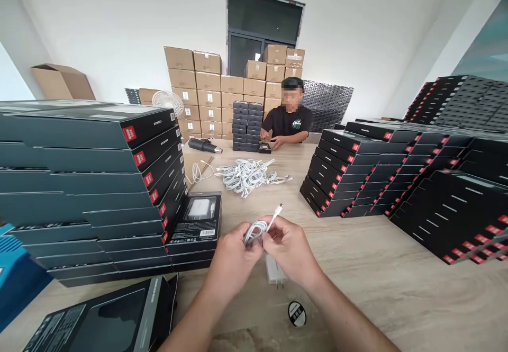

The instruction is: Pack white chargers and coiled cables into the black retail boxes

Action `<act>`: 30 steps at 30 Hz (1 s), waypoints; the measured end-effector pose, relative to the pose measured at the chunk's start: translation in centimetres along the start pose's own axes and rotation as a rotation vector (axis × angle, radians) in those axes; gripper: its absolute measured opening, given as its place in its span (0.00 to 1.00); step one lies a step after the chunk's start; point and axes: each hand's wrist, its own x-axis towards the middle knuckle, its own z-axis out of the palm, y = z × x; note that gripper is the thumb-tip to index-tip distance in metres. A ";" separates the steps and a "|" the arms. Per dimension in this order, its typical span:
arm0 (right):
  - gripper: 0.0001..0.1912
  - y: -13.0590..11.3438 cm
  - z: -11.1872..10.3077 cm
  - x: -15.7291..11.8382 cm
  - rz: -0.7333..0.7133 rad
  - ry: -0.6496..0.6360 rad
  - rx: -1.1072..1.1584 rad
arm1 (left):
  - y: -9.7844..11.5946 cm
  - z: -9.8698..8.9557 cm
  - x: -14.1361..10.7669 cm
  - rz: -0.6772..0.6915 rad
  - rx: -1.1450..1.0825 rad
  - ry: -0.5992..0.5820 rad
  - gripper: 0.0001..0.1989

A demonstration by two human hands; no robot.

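A white charging cable, wound into a small coil, is held between both hands over the table. My left hand is closed around the coil's left side. At the cable's connector end, my right hand pinches it, and the plug tip points up and away. Just below the hands lies a white power adapter with its prongs toward me, partly covered by my right hand. A round black sticker is on the table nearer to me. To the left, a black box shows a white adapter through its window.
Tall stacks of black boxes stand left and right. A pile of white cables lies ahead, with a heat gun behind it. Across the table a person handles a small box. An open black box sits front left.
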 end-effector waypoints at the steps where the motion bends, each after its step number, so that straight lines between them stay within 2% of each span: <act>1: 0.09 0.0 0.2 -0.1 -0.026 0.019 -0.042 | 0.1 0.0 0.0 0.010 0.021 0.012 0.06; 4: 0.10 -0.2 0.4 -0.1 -0.046 0.037 -0.039 | 0.3 -0.2 0.0 0.031 0.039 0.031 0.08; 9: 0.10 -0.3 -0.3 0.0 0.008 -0.019 0.065 | 0.8 -0.5 -0.2 0.033 -0.018 -0.068 0.07; 12: 0.13 -0.5 -0.8 -0.1 0.014 -0.069 0.064 | 0.9 -0.6 -0.4 0.060 0.048 -0.038 0.10; 17: 0.13 -0.9 -1.1 -0.4 -0.038 -0.068 -0.005 | 1.1 -0.7 -0.4 0.089 0.094 -0.008 0.07; 21: 0.14 -1.0 -0.8 -0.4 -0.027 -0.030 -0.001 | 1.1 -0.4 -0.3 0.062 0.125 0.059 0.06; 24: 0.14 -1.0 -0.4 -0.5 0.001 0.002 -0.024 | 1.0 -0.1 0.0 0.058 0.218 0.125 0.09; 30: 0.10 -0.8 0.3 -0.5 0.003 0.106 -0.014 | 1.3 0.4 0.3 0.058 0.268 0.155 0.06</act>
